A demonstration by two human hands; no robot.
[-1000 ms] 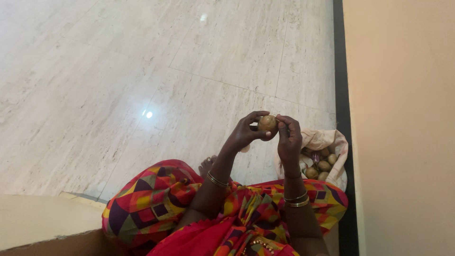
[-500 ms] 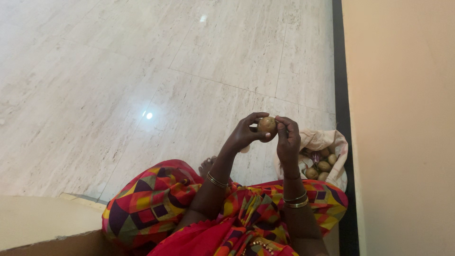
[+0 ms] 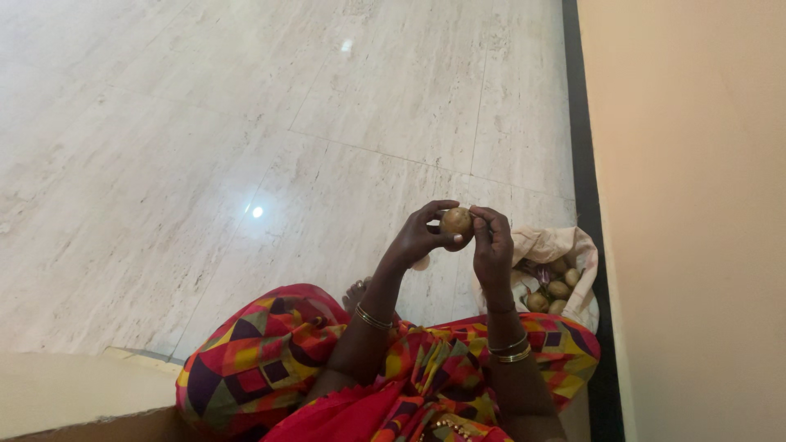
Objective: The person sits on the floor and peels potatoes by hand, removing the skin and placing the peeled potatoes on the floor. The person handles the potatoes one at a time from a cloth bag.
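A: Item, left hand?
B: Fingers curled round one small round brown fruit, propping it up over the tiled floor.

A: Right hand?
B: Fingertips pinch the same fruit from the other side, likely steadying it for close work.

A: Farther right?
B: One open pale cloth bag on the floor by the wall edge, within reach; about five similar fruits visible.

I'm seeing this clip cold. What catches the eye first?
A small round brown fruit is pinched between the left hand and the right hand, above a bright patterned skirt. To the right, by the wall, an open cloth bag holds more of them on the pale tiled floor.
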